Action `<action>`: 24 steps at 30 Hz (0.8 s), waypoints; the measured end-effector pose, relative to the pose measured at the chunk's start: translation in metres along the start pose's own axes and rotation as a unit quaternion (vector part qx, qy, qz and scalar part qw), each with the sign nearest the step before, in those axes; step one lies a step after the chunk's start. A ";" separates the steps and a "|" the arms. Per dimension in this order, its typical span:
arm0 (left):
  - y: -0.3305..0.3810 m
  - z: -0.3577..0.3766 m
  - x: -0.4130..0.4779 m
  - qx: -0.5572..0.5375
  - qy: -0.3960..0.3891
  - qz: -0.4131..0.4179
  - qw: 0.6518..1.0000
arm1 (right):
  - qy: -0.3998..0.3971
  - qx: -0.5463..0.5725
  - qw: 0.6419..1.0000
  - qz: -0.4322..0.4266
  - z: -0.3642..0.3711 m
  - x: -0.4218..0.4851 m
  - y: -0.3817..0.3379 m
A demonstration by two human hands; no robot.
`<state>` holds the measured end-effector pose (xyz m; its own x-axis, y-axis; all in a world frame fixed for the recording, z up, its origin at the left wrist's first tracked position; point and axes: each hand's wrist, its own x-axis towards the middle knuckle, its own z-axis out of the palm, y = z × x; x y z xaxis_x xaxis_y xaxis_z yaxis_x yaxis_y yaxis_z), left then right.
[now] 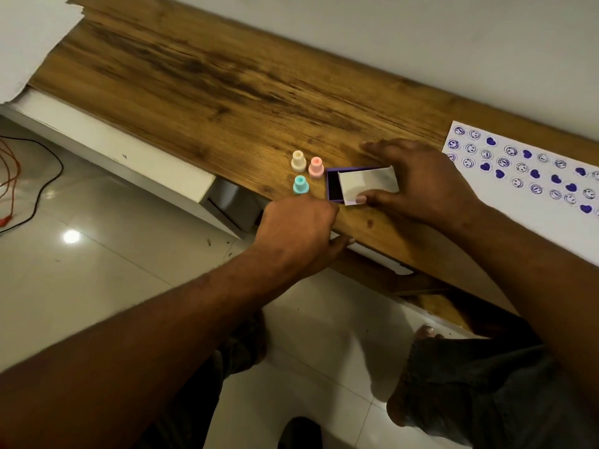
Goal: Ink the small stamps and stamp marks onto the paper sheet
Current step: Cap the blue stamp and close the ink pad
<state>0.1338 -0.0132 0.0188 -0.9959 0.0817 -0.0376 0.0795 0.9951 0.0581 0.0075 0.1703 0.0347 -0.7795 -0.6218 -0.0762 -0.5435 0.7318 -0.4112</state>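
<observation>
A purple ink pad (334, 189) lies on the wooden desk (227, 92), with a white lid (366, 184) half over it and the dark pad showing at its left end. My right hand (421, 183) holds the lid, thumb on its near edge and fingers spread over the far side. My left hand (298, 228) sits at the desk's front edge with its fingers reaching the pad's near left corner, and the fingertips are hidden. Three small stamps stand left of the pad: cream (298, 160), pink (316, 167) and teal (301, 184). The paper sheet (505, 202) lies to the right, covered with blue smileys and hearts.
A white wall runs behind the desk. More white paper (29, 43) lies at the far left corner. A drawer front (129, 157) sits under the desk edge, and red and black cables (19, 176) trail on the tiled floor. My knees and feet are below.
</observation>
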 end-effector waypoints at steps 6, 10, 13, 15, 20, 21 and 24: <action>0.000 -0.003 0.001 0.026 -0.023 -0.026 0.999 | 0.069 -0.023 0.980 0.184 0.024 -0.015 -0.020; 0.003 -0.004 0.003 0.024 -0.036 -0.071 0.997 | 0.068 -0.003 0.978 0.198 0.032 -0.014 -0.018; 0.006 -0.001 0.001 0.003 -0.052 -0.080 0.995 | 0.059 0.000 0.979 0.196 0.035 -0.014 -0.019; 0.009 0.003 0.000 -0.029 -0.044 -0.071 0.996 | 0.063 0.001 0.979 0.193 0.037 -0.013 -0.019; 0.014 0.016 0.000 -0.066 -0.072 -0.052 0.994 | 0.069 0.015 0.980 0.187 0.035 -0.013 -0.014; 0.013 0.018 0.000 -0.067 -0.077 -0.048 0.994 | 0.069 0.015 0.980 0.184 0.035 -0.012 -0.013; 0.011 0.020 0.001 -0.088 -0.082 -0.038 0.992 | 0.068 0.012 0.982 0.176 0.033 -0.012 -0.010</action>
<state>0.1341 -0.0012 -0.0004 -0.9774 0.0292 -0.2094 -0.0184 0.9749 0.2220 0.0325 0.1617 0.0096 -0.9531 -0.2868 -0.0970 -0.2260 0.8871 -0.4024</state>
